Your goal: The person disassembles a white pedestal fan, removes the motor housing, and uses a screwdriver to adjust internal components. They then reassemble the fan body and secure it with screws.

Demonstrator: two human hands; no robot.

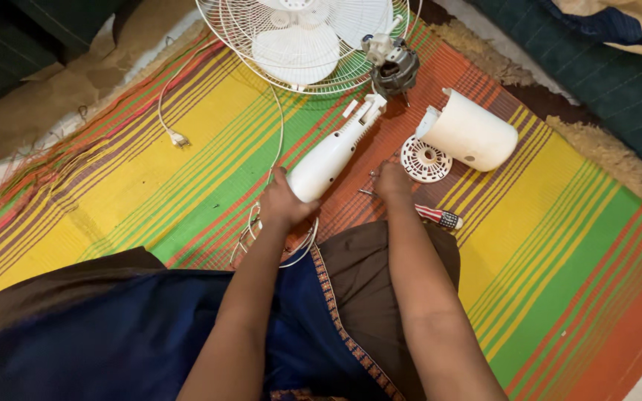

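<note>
My left hand [282, 202] grips the lower end of a white fan neck housing [332, 152] that lies slanted on the striped mat. The housing's upper end joins the dark fan motor [394, 68] beside the white fan grille with blades [302, 41]. My right hand [394, 183] rests on the mat, fingers curled over small metal parts next to a round vented white cap [425, 160]; whether it holds one I cannot tell. A screwdriver with a red striped handle [440, 217] lies just right of my right wrist.
A white cylindrical motor cover [473, 132] lies on its side at the right. A white cord with plug [178, 138] trails across the mat [150, 186], and coiled cord [302, 249] sits under my left hand. Dark green bedding [618, 82] borders the far right.
</note>
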